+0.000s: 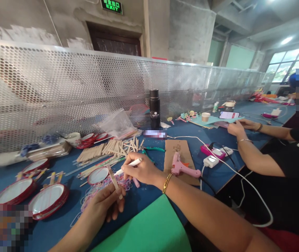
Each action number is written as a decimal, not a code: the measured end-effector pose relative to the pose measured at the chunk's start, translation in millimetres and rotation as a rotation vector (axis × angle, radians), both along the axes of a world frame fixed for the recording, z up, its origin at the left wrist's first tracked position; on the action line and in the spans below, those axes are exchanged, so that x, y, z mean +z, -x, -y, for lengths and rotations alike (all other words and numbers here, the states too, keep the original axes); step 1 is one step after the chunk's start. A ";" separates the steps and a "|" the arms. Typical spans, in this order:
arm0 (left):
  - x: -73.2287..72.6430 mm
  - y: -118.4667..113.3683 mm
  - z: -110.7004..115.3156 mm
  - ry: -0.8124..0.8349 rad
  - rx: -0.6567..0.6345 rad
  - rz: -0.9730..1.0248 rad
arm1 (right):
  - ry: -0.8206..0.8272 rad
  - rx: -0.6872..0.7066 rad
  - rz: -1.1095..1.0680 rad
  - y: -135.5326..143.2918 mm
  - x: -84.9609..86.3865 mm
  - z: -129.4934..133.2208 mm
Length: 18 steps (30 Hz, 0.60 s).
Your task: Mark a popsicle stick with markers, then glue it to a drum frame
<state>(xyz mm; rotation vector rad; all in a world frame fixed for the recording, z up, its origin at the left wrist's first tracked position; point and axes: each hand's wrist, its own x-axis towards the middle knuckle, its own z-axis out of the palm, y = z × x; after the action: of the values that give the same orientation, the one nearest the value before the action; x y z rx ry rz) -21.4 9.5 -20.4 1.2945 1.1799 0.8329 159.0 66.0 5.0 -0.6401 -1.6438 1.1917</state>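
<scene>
My left hand (109,203) pinches the lower end of a flat wooden craft stick (113,178), which stands tilted above the table. In my right hand (140,169) is a white marker pen (135,163), its tip close to the upper part of the stick; I cannot tell whether they touch. Beneath both hands lies a tangle of pink and purple cords (94,196). Beyond them is a pile of loose craft sticks (110,148). Round red-rimmed pieces with white faces, one of them a small drum-like disc (48,199), lie to the left with sticks attached.
A pink hot glue gun (183,168) rests on cardboard (169,148), near a pink power strip (212,152) and trailing white cable. A black thermos (154,108) stands by the perforated metal screen (123,84). Green sheet (149,227) covers the front edge. A co-worker's hands (240,127) are at right.
</scene>
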 end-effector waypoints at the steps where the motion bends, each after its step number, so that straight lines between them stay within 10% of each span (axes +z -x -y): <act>1: -0.1 0.0 0.0 0.000 -0.002 0.000 | 0.004 0.007 0.008 0.1 0.1 0.4; 18: 3.1 -2.5 3.2 0.001 0.036 -0.007 | 0.024 0.001 0.043 -1.2 0.8 0.2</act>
<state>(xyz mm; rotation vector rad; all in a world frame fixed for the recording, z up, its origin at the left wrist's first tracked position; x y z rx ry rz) -18.9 6.4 -17.3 1.2790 1.2120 0.8544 160.2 65.8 5.8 -0.6843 -1.6686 1.2071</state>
